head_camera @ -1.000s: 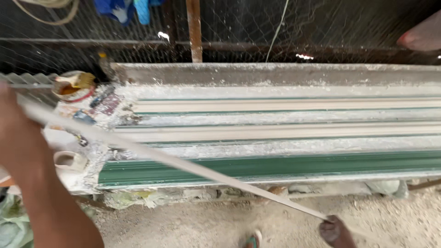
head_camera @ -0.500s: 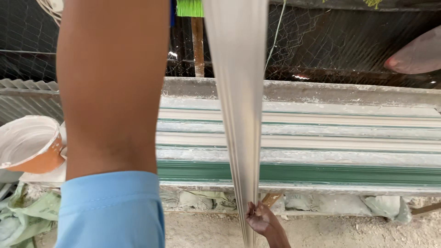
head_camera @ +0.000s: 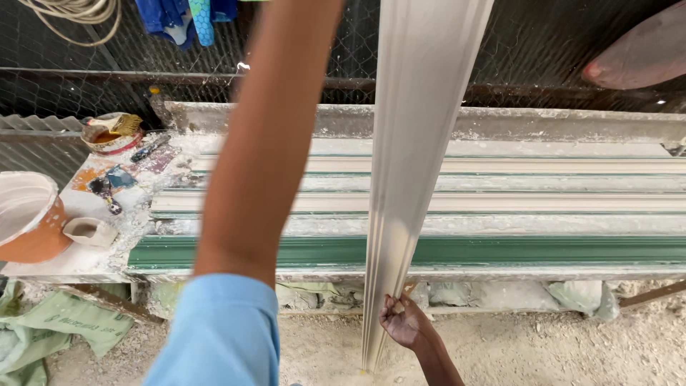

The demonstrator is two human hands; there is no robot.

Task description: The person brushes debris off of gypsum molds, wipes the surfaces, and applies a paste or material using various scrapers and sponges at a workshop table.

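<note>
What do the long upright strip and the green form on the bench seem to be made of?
The long upright strip, gripped low by the right hand, looks like cast plaster: matte off-white, with moulded ridges along its length. The green form on the bench has a smooth, faintly glossy painted look, perhaps metal or fibreglass; white crust covers much of it.

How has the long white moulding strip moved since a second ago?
Yes. The white moulding strip swung from lying diagonally across the green mould bench to standing nearly upright, its lower end gripped by the right hand.
</note>
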